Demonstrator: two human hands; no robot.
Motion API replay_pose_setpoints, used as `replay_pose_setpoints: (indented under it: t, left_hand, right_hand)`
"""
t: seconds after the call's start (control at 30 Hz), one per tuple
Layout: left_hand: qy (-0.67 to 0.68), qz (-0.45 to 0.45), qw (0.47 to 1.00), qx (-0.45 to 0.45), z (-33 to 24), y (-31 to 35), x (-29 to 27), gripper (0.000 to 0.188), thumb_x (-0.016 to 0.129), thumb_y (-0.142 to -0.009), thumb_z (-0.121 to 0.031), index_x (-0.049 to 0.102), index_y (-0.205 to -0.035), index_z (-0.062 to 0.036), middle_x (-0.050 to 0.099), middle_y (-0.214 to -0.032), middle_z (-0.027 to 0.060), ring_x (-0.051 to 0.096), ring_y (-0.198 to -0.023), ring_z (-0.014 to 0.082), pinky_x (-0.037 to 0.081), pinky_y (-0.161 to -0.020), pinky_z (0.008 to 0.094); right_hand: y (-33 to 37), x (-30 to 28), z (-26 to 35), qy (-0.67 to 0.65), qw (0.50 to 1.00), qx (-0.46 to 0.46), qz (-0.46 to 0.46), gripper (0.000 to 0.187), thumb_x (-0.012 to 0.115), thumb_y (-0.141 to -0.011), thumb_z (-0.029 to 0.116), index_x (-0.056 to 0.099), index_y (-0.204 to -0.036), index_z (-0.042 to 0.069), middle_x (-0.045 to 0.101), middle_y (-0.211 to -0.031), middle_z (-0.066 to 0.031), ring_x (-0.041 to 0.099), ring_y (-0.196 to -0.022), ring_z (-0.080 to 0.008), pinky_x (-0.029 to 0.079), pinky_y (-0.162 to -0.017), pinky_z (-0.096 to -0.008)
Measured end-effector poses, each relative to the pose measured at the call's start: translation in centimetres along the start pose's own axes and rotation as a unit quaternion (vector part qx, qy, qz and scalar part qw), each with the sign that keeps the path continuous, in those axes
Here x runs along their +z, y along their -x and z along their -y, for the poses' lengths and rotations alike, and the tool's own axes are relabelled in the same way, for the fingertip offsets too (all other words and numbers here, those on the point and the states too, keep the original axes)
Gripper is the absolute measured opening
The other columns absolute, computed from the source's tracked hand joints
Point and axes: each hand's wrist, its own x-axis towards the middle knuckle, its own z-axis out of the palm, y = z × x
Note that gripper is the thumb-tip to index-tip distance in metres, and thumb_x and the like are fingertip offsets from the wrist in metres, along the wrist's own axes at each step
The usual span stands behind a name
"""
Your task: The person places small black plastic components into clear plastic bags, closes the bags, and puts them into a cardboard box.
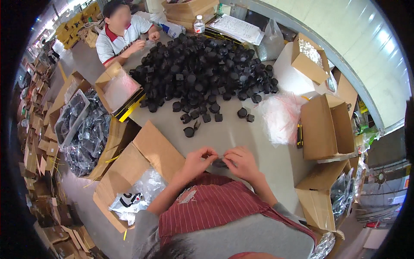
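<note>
Both forearms rise from six o'clock and angle inward. The left hand (196, 162) sits at eleven o'clock of the right hand (242, 163), close beside it, fingers of both curled and pinched together, fingertips nearly meeting.

This is a packing workshop or small factory floor. A long grey desk (241, 129) carries a great heap of identical black plastic parts (202, 69), open cardboard boxes (323, 125) stand all around, clear plastic bags (280, 116) lie ready, and another seated person (118, 32) works opposite.
</note>
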Motion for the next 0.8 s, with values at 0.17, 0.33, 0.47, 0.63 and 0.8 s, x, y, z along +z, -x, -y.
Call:
replay_pose_setpoints:
  t: [0.17,0.33,0.47,0.63,0.8]
  left_hand:
    - [0.022,0.000,0.999,-0.030,0.1,-0.3,-0.1,0.014,0.071,-0.088,-0.013,0.068,-0.096,-0.0020,0.071,-0.088,0.0042,0.065,-0.083,0.0116,0.052,-0.078,0.0295]
    - [-0.074,-0.020,0.995,0.070,-0.7,0.3,-0.2,0.011,0.069,-0.087,-0.012,0.068,-0.096,-0.0054,0.070,-0.087,0.0082,0.067,-0.081,0.0203,0.052,-0.073,0.0330]
    - [-0.154,-0.038,0.970,0.186,-0.7,0.7,0.2,0.009,0.067,-0.083,-0.008,0.067,-0.091,-0.0110,0.067,-0.084,0.0096,0.064,-0.078,0.0301,0.050,-0.066,0.0385]
    - [-0.161,-0.038,0.974,0.156,-1.2,1.0,-0.1,0.008,0.071,-0.080,-0.003,0.069,-0.086,-0.0074,0.070,-0.084,0.0097,0.067,-0.079,0.0264,0.052,-0.068,0.0349]
    - [-0.110,-0.002,0.986,0.128,-2.1,1.1,-0.3,0.009,0.072,-0.080,-0.002,0.069,-0.088,-0.0064,0.070,-0.082,0.0086,0.069,-0.077,0.0226,0.052,-0.069,0.0320]
  right_hand:
    - [0.3,0.7,-0.5,0.000,1.000,0.001,-0.008,0.011,0.074,-0.077,0.008,0.065,-0.084,0.007,0.065,-0.091,-0.0042,0.062,-0.081,-0.0254,0.047,-0.074,-0.0371]
    - [0.2,0.9,-0.2,0.021,1.000,-0.004,-0.011,0.015,0.073,-0.079,0.009,0.065,-0.091,0.007,0.065,-0.093,-0.0051,0.062,-0.086,-0.0265,0.048,-0.077,-0.0371]
    - [-0.1,1.2,0.6,-0.037,0.999,0.035,-0.001,0.026,0.072,-0.079,0.007,0.061,-0.102,0.007,0.064,-0.095,-0.0080,0.061,-0.089,-0.0297,0.048,-0.077,-0.0387]
    - [0.5,1.6,0.1,-0.042,0.997,0.056,0.037,0.022,0.070,-0.080,0.006,0.059,-0.100,0.008,0.063,-0.090,-0.0085,0.060,-0.086,-0.0306,0.047,-0.077,-0.0396]
    - [0.5,1.1,0.8,-0.047,0.998,0.015,0.042,0.014,0.065,-0.083,0.012,0.058,-0.094,0.007,0.059,-0.087,-0.0116,0.058,-0.084,-0.0338,0.046,-0.077,-0.0418]
